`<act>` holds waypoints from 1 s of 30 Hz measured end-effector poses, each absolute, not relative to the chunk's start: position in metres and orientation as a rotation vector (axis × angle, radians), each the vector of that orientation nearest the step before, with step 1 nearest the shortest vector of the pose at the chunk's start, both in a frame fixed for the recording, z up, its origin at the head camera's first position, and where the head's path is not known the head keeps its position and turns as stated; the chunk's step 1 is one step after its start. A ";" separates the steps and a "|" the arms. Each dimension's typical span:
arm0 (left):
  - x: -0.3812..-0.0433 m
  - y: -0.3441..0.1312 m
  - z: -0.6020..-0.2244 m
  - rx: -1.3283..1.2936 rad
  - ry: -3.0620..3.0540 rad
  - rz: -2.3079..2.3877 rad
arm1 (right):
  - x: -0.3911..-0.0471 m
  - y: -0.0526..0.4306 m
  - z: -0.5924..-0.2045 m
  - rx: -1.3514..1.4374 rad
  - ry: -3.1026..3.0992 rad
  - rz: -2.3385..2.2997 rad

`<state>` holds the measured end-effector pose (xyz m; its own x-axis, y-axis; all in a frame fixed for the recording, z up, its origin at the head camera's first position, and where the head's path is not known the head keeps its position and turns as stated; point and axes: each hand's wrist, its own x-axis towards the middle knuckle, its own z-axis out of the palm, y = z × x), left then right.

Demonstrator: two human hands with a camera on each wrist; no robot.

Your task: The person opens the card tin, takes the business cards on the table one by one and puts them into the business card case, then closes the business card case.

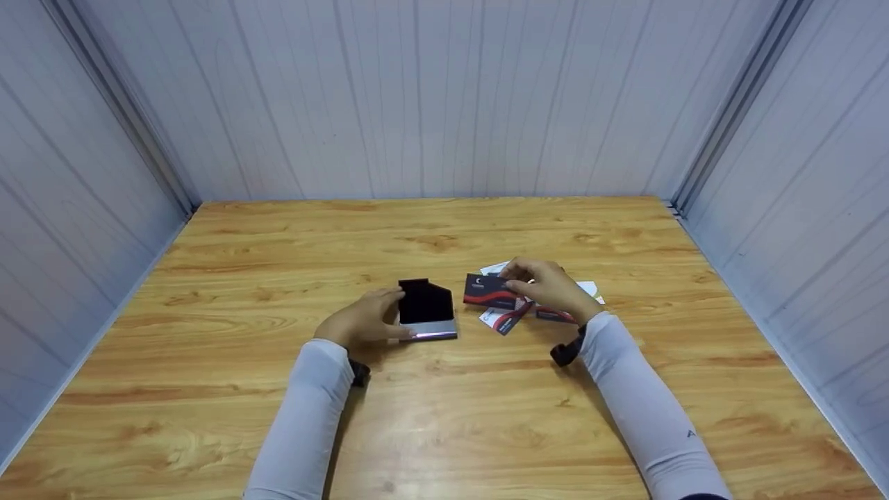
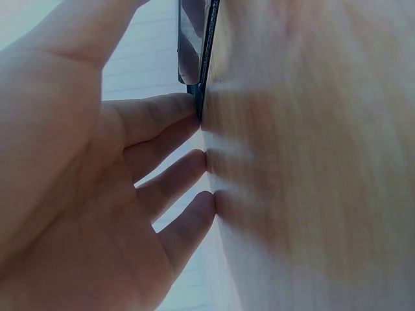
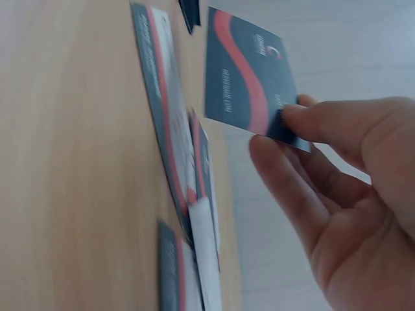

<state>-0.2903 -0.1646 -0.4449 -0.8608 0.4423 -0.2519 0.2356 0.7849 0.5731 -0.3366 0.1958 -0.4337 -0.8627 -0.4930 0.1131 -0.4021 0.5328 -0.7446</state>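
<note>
A black business card case (image 1: 428, 305) with a shiny silver front lies open on the table. My left hand (image 1: 364, 317) holds it at its left side, thumb by the silver front and index finger at the black edge. In the left wrist view, the other fingers of the left hand (image 2: 130, 155) reach down to the tabletop. My right hand (image 1: 545, 283) pinches a dark business card (image 1: 486, 292) with a red wave, between thumb and fingers. The right wrist view shows this card (image 3: 249, 78) raised above several loose cards (image 3: 165, 110).
More business cards (image 1: 505, 319), white and dark with red, lie spread under and beside the right hand. The wood-grain table (image 1: 430, 236) meets a pale panelled wall (image 1: 444, 104) at the back, with similar walls left and right.
</note>
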 end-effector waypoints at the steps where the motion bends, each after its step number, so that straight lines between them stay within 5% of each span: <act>1: -0.290 -0.165 -0.445 0.507 2.600 0.771 | -0.336 0.193 -0.434 -0.778 2.655 -1.249; 30: -0.293 -0.163 -0.447 0.521 2.637 0.765 | -0.341 0.108 -0.438 -1.011 2.640 -1.260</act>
<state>-0.2932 -0.1627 -0.4471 -0.8732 0.4341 -0.2216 0.2481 0.7871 0.5647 -0.3405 0.1079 -0.4380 -0.7856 -0.5758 0.2263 -0.5382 0.4557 -0.7090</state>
